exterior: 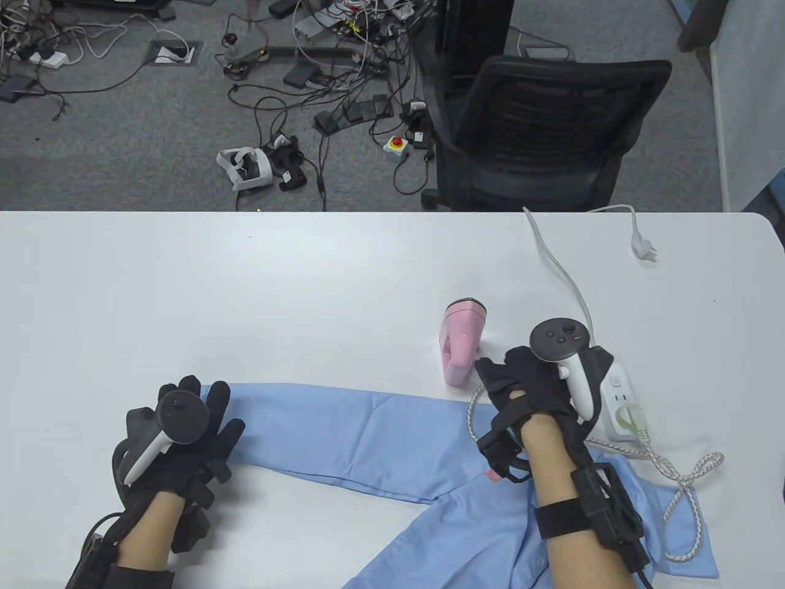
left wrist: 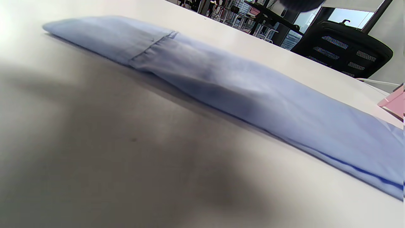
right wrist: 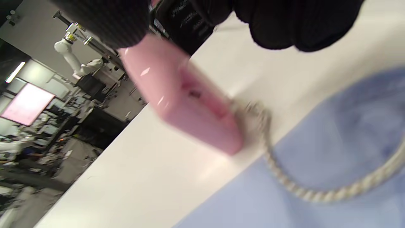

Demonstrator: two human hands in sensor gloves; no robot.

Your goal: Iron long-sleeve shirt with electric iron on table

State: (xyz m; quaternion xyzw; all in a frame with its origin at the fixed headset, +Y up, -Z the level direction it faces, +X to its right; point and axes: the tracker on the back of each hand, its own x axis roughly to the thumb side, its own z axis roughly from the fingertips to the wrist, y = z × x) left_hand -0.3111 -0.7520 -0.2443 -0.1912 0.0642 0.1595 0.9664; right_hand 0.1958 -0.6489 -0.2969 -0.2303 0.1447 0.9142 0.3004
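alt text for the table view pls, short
A light blue shirt lies on a white table, one sleeve stretched left under the left hand. The right hand reaches toward a pink iron just beyond the shirt.

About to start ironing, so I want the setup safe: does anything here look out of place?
Yes. The iron's braided cord loops across the blue shirt near the right hand, in the ironing path. A white plug lies loose on the table.

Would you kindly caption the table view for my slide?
Left hand rests on blue shirt sleeve; right hand reaches pink iron.
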